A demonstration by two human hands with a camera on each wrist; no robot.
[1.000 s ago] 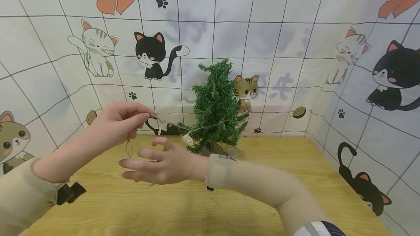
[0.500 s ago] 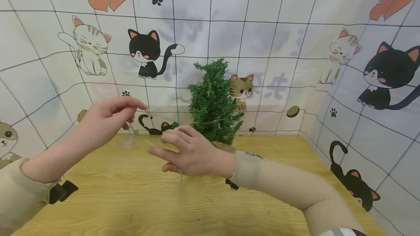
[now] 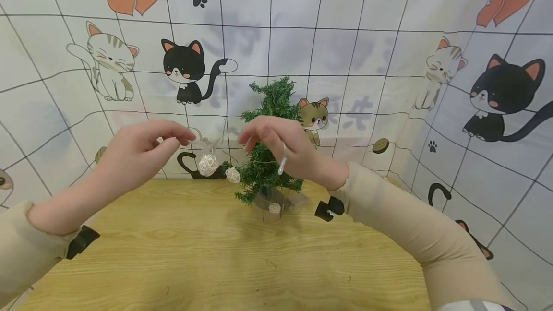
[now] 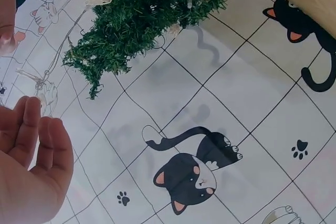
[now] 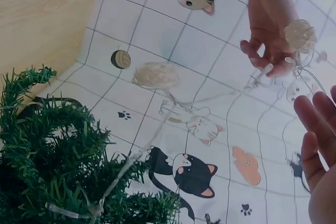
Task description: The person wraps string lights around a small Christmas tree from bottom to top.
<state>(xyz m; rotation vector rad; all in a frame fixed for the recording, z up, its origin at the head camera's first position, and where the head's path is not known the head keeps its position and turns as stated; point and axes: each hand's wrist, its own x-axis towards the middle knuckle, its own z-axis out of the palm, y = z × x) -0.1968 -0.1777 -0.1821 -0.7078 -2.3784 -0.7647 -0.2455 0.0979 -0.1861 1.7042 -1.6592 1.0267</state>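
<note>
While my left hand point(image 3: 138, 150) pinches a string of lights point(image 3: 205, 146) between bent fingertips, the head view shows my right hand point(image 3: 298, 152) arched opposite, its fingers curved; a clear bulb point(image 3: 282, 166) dangles beside its palm, and I cannot tell whether those fingers grip the strand. Just below and beyond my left fingertips hangs a white woven ball point(image 3: 209, 165), with a second woven ball point(image 3: 233, 174) past it, toward the tree. Behind my right fingers stands the green artificial tree point(image 3: 261, 169), its grey base point(image 3: 261, 208) on the wooden table point(image 3: 194, 258) beneath both hands. In the left wrist view, my left fingers curl side by side, a knotted stretch of the string near their tips and the tree well beyond. In the right wrist view, my right fingers sit slightly bent near looping wire, and across from them my left fingertips gather at a small bulb point(image 5: 268, 68).
</note>
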